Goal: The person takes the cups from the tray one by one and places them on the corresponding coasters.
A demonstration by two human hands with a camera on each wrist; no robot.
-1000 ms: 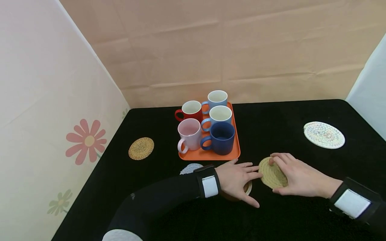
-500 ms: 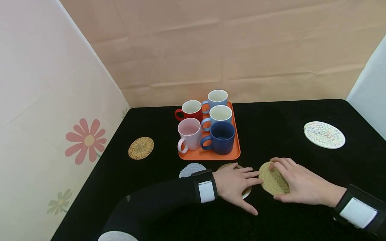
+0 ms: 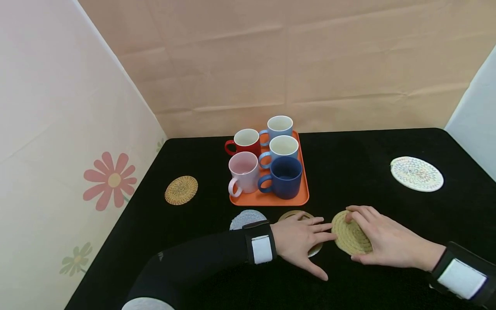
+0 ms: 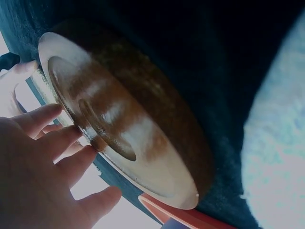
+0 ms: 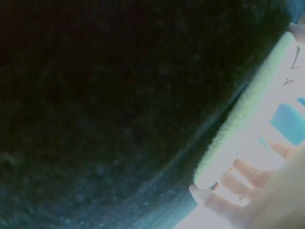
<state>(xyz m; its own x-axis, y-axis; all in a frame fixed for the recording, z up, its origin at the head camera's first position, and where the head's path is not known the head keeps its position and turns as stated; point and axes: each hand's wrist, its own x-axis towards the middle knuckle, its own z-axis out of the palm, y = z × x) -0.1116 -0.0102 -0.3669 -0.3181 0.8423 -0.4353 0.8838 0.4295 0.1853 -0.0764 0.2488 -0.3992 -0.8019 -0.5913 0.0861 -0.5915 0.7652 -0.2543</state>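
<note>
In the head view my right hand (image 3: 381, 239) grips a round yellow-green woven coaster (image 3: 346, 236) by its edges, thumb on the near side and fingers on the far side. The coaster lies low over the black table. My left hand (image 3: 296, 242) is spread with straight fingers above a round wooden coaster (image 4: 112, 112), hiding most of it from the head camera. Two left fingertips reach the left edge of the woven coaster; whether they press on it I cannot tell. The right wrist view shows the woven coaster (image 5: 248, 112) edge-on between thumb and fingers.
Behind the hands, an orange tray (image 3: 255, 200) carries several mugs, including a dark blue mug (image 3: 286, 181) and a pink mug (image 3: 245, 174). A grey coaster (image 3: 246, 218) lies by the left wrist. A tan woven coaster (image 3: 181, 190) sits left, a white patterned coaster (image 3: 416, 174) right.
The right hand has brought the woven coaster slightly nearer the person. The left hand has shifted a little left and nearer too, uncovering more of the wooden coaster's rim. Mugs and tray stay put.
</note>
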